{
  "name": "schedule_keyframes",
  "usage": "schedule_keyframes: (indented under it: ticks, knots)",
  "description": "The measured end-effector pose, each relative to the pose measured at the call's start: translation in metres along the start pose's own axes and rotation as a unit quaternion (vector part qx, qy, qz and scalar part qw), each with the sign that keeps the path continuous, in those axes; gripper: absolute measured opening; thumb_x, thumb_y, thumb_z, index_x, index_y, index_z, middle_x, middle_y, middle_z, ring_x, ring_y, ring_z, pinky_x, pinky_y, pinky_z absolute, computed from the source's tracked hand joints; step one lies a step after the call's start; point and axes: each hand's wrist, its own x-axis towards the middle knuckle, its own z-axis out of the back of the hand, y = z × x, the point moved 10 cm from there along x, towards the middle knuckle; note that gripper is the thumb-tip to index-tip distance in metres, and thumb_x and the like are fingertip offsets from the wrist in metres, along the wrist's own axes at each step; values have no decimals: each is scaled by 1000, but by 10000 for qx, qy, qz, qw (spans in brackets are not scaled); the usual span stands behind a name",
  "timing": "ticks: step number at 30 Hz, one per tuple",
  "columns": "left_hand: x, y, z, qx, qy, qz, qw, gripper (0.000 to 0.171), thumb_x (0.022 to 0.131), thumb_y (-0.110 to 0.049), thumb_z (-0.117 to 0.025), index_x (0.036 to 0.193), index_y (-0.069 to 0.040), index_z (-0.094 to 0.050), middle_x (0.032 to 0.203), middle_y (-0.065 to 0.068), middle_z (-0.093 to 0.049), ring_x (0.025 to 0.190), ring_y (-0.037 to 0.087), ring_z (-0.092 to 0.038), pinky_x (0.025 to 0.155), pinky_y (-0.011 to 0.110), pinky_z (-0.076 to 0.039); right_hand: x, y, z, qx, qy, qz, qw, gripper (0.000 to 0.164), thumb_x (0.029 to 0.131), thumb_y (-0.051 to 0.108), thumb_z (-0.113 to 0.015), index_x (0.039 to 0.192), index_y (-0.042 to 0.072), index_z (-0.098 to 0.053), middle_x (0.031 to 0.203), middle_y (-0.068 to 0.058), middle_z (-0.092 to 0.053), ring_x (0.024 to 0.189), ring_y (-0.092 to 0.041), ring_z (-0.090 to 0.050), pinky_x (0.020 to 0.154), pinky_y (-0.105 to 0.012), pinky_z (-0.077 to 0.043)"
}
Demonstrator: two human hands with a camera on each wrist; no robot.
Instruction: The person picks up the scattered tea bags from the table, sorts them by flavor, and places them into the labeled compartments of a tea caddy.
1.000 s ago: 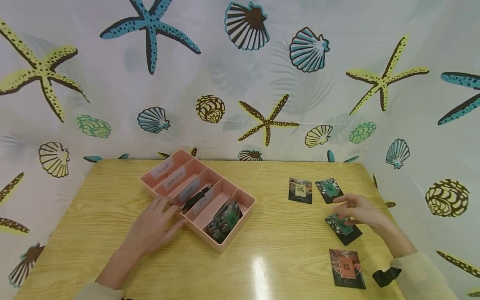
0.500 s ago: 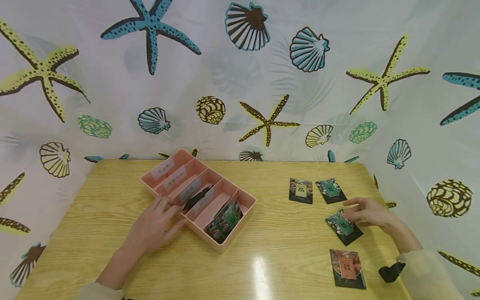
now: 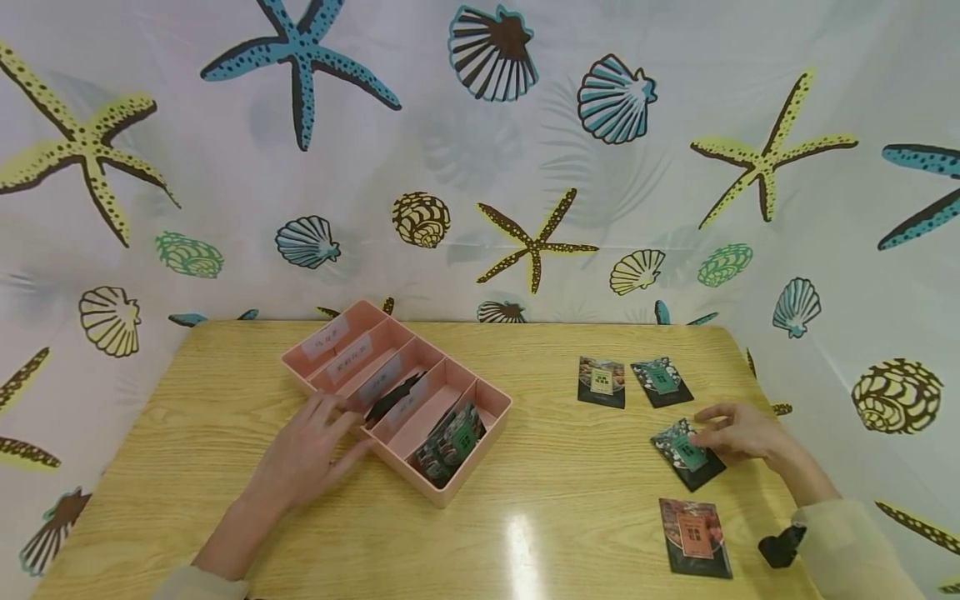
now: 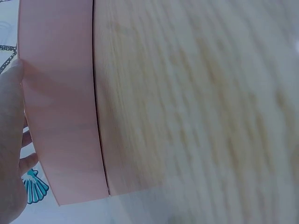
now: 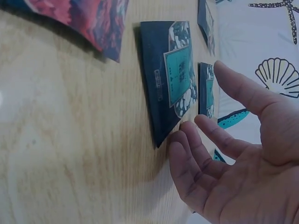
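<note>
My left hand (image 3: 303, 450) rests at the near left rim of a pink divided box (image 3: 422, 425), its thumb at the rim in the left wrist view (image 4: 11, 107). My right hand (image 3: 738, 433), fingers relaxed and palm bare in the right wrist view, is right beside a black packet with a green label (image 3: 690, 454). That packet lies flat on the table at an angle. A second green-labelled packet (image 3: 662, 382) lies farther back, next to a yellow-labelled one (image 3: 602, 382). Nearer the front lies a packet with a red-orange label (image 3: 695, 537).
Paper labels (image 3: 326, 336) mark the box's compartments. Several packets (image 3: 450, 446) stand in its right-hand part, and dark packets (image 3: 393, 398) sit in a middle compartment. Behind the wooden table (image 3: 570, 500) hangs a curtain (image 3: 660, 200) with starfish and shells.
My right hand has shifted slightly right and toward me, from over the nearer green-labelled packet to its right side. The left hand and the box have stayed put.
</note>
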Motion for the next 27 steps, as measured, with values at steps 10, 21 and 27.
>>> schedule_keyframes:
  ticks: [10, 21, 27]
  knots:
    - [-1, 0, -2, -63, 46, 73, 9999, 30, 89, -32, -84, 107, -11, -73, 109, 10, -63, 105, 28, -59, 93, 50, -58, 0, -1, -9, 178, 14, 32, 9998, 64, 96, 21, -78, 143, -11, -49, 93, -1, -66, 55, -9, -41, 52, -26, -38]
    - [-2, -3, 1, -59, -44, 61, 10000, 29, 88, -31, -85, 105, -11, -72, 108, 10, -63, 103, 28, -60, 91, 49, -58, 3, 1, -8, -100, -563, -97, 9983, 57, 88, 11, -85, 131, -10, -55, 114, -26, -67, 68, -15, -54, 58, -33, -45]
    - [-2, -3, 1, -55, -32, 68, 10000, 30, 88, -31, -85, 105, -11, -72, 109, 10, -62, 104, 28, -60, 91, 50, -58, 6, -2, -8, -156, -659, -188, 9975, 57, 87, 11, -86, 130, -9, -55, 124, -34, -64, 77, -19, -60, 63, -35, -48]
